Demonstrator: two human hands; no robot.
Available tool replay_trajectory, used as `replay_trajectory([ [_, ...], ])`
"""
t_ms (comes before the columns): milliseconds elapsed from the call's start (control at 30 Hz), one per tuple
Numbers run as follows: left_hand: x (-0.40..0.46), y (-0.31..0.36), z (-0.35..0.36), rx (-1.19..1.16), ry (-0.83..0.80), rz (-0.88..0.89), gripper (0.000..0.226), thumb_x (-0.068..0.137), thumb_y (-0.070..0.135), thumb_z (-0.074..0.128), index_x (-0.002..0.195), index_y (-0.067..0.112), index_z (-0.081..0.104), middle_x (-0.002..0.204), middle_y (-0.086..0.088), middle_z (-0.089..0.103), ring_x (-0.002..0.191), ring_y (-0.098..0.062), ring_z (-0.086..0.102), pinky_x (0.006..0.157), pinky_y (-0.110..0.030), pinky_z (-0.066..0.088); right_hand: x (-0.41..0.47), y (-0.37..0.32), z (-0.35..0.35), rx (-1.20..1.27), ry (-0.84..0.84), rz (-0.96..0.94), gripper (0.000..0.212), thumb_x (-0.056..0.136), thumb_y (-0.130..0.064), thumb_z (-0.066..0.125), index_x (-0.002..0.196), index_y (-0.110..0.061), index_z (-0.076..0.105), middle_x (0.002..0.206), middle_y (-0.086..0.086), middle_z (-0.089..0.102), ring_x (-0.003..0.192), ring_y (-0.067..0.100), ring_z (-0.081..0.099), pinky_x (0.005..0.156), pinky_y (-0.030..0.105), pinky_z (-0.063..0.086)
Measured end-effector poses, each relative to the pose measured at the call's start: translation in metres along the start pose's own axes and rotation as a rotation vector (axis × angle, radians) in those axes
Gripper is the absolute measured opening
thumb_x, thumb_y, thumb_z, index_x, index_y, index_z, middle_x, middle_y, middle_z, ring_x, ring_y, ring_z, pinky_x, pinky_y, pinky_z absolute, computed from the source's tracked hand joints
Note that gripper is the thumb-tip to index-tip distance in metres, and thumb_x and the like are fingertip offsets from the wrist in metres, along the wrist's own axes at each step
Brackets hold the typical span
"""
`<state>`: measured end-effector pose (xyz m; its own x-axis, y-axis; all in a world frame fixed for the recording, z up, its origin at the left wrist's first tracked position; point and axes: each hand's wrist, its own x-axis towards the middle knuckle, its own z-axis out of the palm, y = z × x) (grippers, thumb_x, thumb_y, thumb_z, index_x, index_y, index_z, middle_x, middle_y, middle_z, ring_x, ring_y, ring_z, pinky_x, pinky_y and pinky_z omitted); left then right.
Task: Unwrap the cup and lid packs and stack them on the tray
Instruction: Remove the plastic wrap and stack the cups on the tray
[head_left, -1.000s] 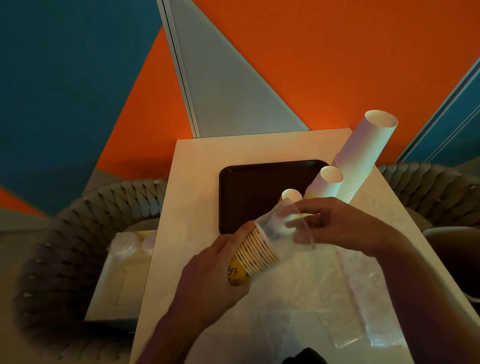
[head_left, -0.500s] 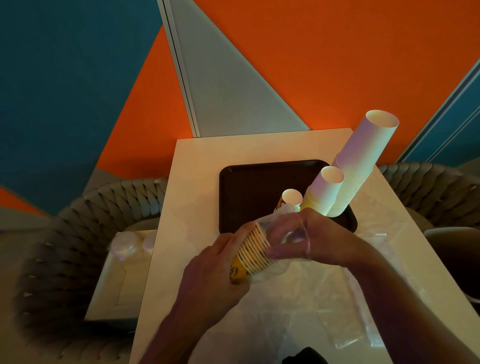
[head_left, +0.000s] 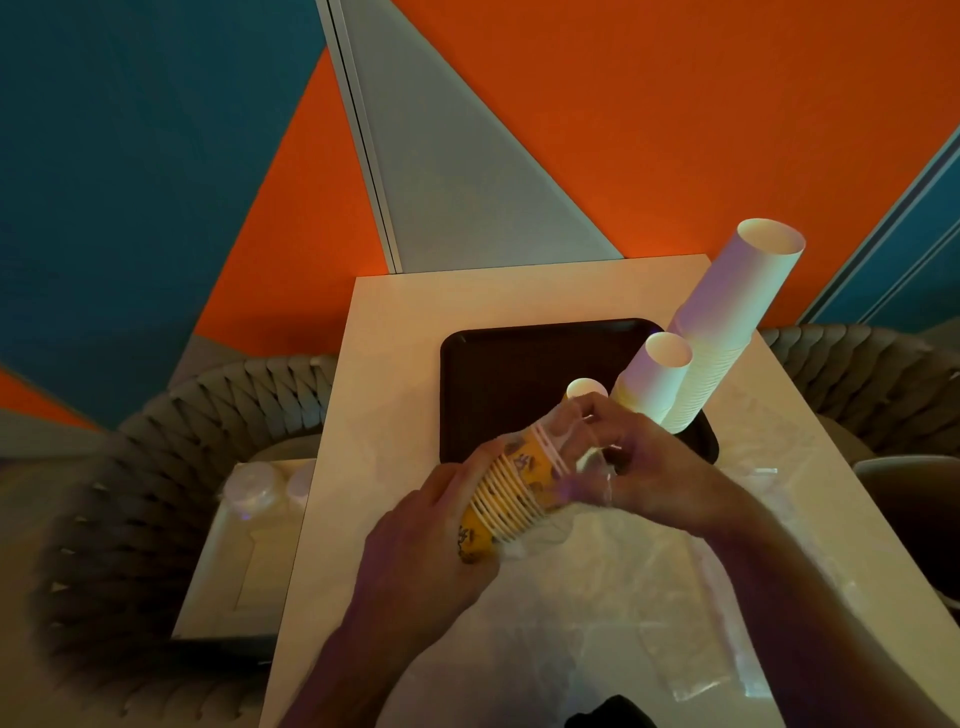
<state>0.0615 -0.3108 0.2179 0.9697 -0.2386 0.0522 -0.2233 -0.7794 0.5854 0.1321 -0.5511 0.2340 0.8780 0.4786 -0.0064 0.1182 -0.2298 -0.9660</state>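
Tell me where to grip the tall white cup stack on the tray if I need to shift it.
Grip the tall white cup stack low, around its nested rims just above the tray, coming from the right. It leans, and the shorter white stack crowds its left side, so a high grip would probably tip it.

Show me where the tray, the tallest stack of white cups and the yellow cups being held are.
tray (head_left: 498, 384), head view, bare dark floor left of the stacks.
tallest stack of white cups (head_left: 737, 312), head view, smooth upper side.
yellow cups (head_left: 519, 488), head view, ribbed rims between the hands.
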Motion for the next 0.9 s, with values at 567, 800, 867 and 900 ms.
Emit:
replay_trajectory([
  [567, 0.006, -0.013, -0.002, -0.068, 0.086, -0.08, 0.099, 0.079, 0.046, 0.079, 0.144, 0.062, 0.006, 0.138, 0.027, 0.039, 0.108, 0.005, 0.047, 0.076, -0.009, 0.043, -0.005, 0.006, -0.001, -0.02, 0.131, 0.151, 0.075, 0.065, -0.005, 0.093, 0.119, -0.029, 0.047, 0.116, 0.0, 0.067, 0.1, 0.018, 0.072, 0.079, 0.04, 0.063],
  [800, 0.008, -0.012, 0.008, -0.068, 0.087, -0.09, 0.1, 0.079, 0.049, 0.078, 0.142, 0.064, 0.002, 0.136, 0.028, 0.037, 0.107, 0.008, 0.043, 0.071, -0.004, 0.037, 0.003, 0.028, 0.028, -0.221, 0.132, 0.069, 0.077, 0.07, -0.027, 0.092, 0.119, -0.062, 0.046, 0.111, -0.016, 0.07, 0.104, 0.0, 0.067, 0.09, 0.028, 0.058],
  [867, 0.008, -0.014, 0.008, -0.087, 0.092, -0.108, 0.101, 0.079, 0.049, 0.078, 0.144, 0.064, 0.002, 0.132, 0.032, 0.035, 0.105, 0.008, 0.045, 0.071, -0.005, 0.038, 0.004, 0.036, 0.031, -0.188, 0.113, 0.084, 0.067, 0.075, -0.03, 0.09, 0.124, -0.05, 0.048, 0.113, -0.013, 0.069, 0.105, 0.005, 0.068, 0.088, 0.036, 0.059],
  [900, 0.008, -0.015, 0.008, -0.098, 0.092, -0.112, 0.101, 0.079, 0.049, 0.078, 0.145, 0.063, 0.004, 0.13, 0.034, 0.034, 0.103, 0.009, 0.046, 0.072, -0.006, 0.039, 0.003, 0.041, 0.031, -0.181, 0.107, 0.083, 0.062, 0.076, -0.032, 0.088, 0.125, -0.042, 0.05, 0.114, -0.011, 0.068, 0.105, 0.009, 0.068, 0.086, 0.04, 0.06],
])
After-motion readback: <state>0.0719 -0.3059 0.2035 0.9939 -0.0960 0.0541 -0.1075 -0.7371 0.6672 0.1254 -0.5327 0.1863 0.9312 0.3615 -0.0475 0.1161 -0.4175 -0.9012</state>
